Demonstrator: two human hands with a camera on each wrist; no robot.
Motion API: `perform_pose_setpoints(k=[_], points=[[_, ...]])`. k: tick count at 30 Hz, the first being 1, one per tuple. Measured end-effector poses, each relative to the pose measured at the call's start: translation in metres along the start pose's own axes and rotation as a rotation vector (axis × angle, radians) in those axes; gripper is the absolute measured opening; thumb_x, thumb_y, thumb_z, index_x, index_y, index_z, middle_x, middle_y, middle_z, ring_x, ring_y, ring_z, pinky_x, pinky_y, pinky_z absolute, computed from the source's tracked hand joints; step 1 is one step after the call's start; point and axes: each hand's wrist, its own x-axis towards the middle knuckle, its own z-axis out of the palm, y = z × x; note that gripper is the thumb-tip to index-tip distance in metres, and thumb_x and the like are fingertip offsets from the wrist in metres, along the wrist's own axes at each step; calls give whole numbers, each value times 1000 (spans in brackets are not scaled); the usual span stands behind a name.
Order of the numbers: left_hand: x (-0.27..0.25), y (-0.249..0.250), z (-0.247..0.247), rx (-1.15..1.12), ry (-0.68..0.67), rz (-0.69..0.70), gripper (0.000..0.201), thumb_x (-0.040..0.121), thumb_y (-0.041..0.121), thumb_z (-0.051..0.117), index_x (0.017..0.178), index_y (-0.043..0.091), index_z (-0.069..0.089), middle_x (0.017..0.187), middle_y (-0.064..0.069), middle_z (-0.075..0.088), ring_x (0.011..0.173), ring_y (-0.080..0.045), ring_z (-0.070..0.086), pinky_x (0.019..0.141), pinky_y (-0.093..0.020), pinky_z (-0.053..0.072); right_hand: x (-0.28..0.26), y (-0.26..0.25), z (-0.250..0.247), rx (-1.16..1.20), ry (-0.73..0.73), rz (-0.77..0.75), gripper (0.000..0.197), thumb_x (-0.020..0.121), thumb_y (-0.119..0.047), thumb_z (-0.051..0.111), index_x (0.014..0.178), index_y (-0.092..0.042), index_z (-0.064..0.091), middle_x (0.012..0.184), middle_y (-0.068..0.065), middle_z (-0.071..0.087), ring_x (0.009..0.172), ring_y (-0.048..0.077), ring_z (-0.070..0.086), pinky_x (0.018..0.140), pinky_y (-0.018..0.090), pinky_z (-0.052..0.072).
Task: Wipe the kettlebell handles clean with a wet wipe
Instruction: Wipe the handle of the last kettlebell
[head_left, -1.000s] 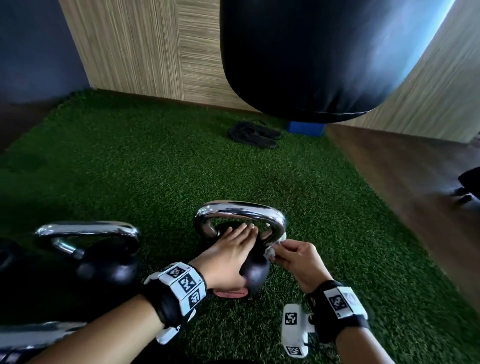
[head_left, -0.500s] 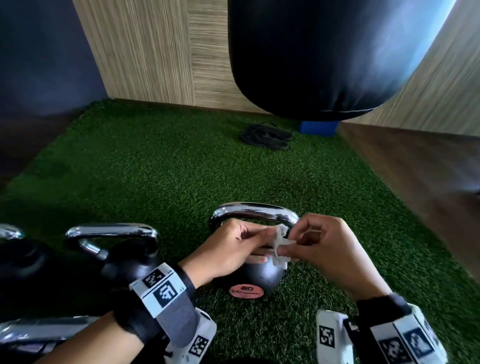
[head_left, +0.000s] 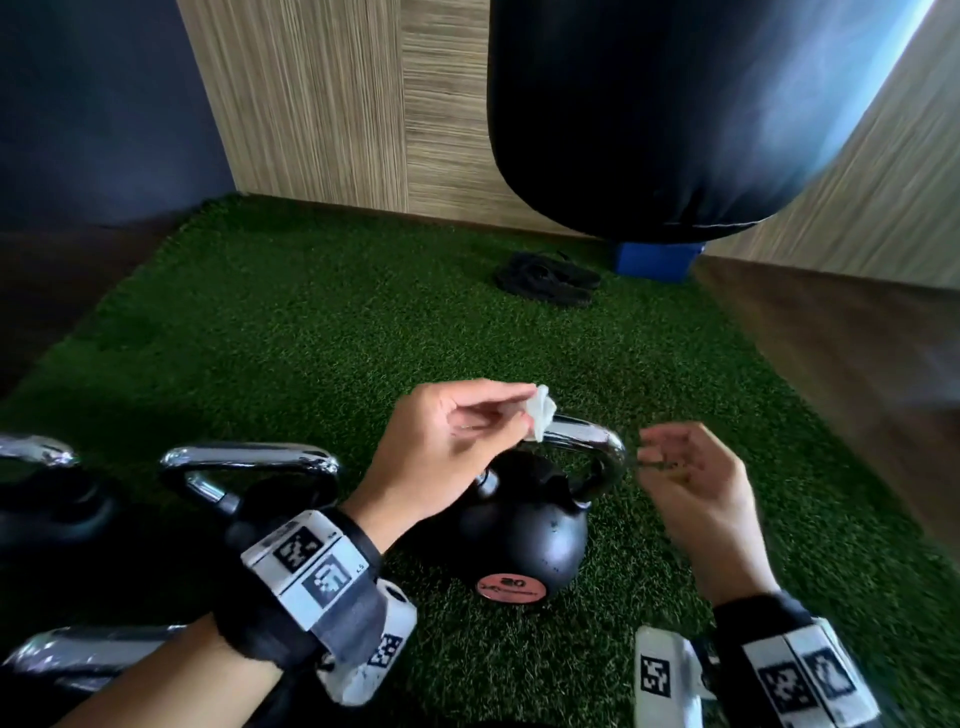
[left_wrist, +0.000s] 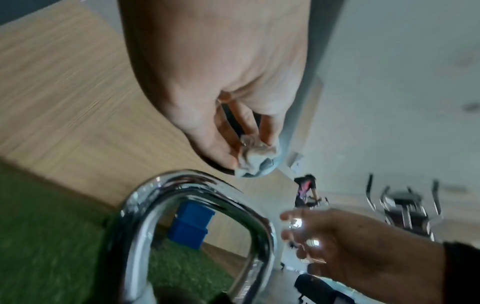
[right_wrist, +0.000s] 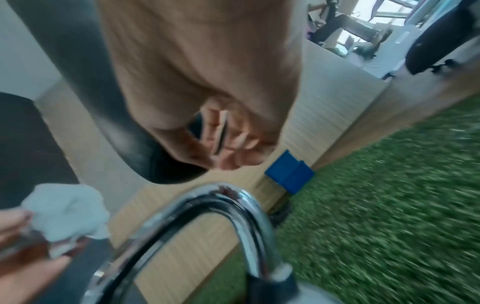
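A black kettlebell (head_left: 519, 530) with a chrome handle (head_left: 587, 441) stands on green turf in the head view. My left hand (head_left: 457, 441) hovers just above the handle's left part and pinches a crumpled white wet wipe (head_left: 540, 410) between thumb and fingertips. In the left wrist view the wet wipe (left_wrist: 255, 162) hangs right above the chrome handle (left_wrist: 197, 205). My right hand (head_left: 685, 473) floats beside the handle's right bend, fingers loosely curled and holding nothing. From the right wrist view the wet wipe (right_wrist: 67, 211) shows at the left, the handle (right_wrist: 207, 218) below.
Two more chrome-handled kettlebells (head_left: 249, 483) stand to the left, another handle (head_left: 78, 654) at the bottom left. A black punching bag (head_left: 649, 104) hangs ahead. Black sandals (head_left: 545, 283) and a blue block (head_left: 654, 260) lie at the turf's far edge. Wooden floor (head_left: 857, 364) borders the right.
The wipe passed from my right hand to my left hand. My left hand lifted off the kettlebell body to above the handle. My right hand let go and drew away to the right.
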Motion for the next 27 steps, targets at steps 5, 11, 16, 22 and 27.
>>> perform_pose_setpoints(k=[5, 11, 16, 22, 27], points=[[12, 0, 5, 564, 88, 288, 21, 88, 25, 78, 109, 23, 81, 109, 9, 76, 98, 0, 71, 88, -24, 59, 5, 50, 43, 155, -264, 343, 52, 63, -30, 92, 110, -24, 70, 98, -5, 78, 94, 15, 74, 75, 26, 56], [17, -5, 17, 749, -59, 296, 16, 94, 23, 71, 105, 27, 82, 126, 5, 73, 118, -5, 67, 103, -30, 53, 5, 82, 74, 36, -75, 272, 25, 74, -41, 86, 92, -26, 78, 83, -9, 79, 81, 12, 75, 82, 44, 62], [13, -13, -5, 652, -8, 255, 16, 93, 20, 75, 107, 24, 82, 122, 7, 74, 118, 6, 64, 105, -19, 50, 5, 89, 75, 3, -72, 256, 29, 72, -47, 86, 87, -24, 77, 79, -8, 78, 78, 14, 76, 76, 41, 62], [2, -32, -6, 628, 62, 275, 26, 91, 20, 77, 118, 20, 78, 125, 10, 72, 117, 6, 65, 102, -23, 54, 3, 94, 76, 79, -97, 256, 35, 69, -52, 86, 93, -28, 77, 87, -9, 79, 83, 10, 76, 82, 45, 62], [-14, -45, -24, 365, 210, 57, 29, 90, 18, 77, 119, 14, 75, 120, 6, 74, 113, -1, 69, 94, -32, 61, 1, 94, 75, 90, -111, 220, 32, 67, -59, 84, 91, -40, 75, 87, -16, 78, 80, 1, 74, 79, 34, 61]])
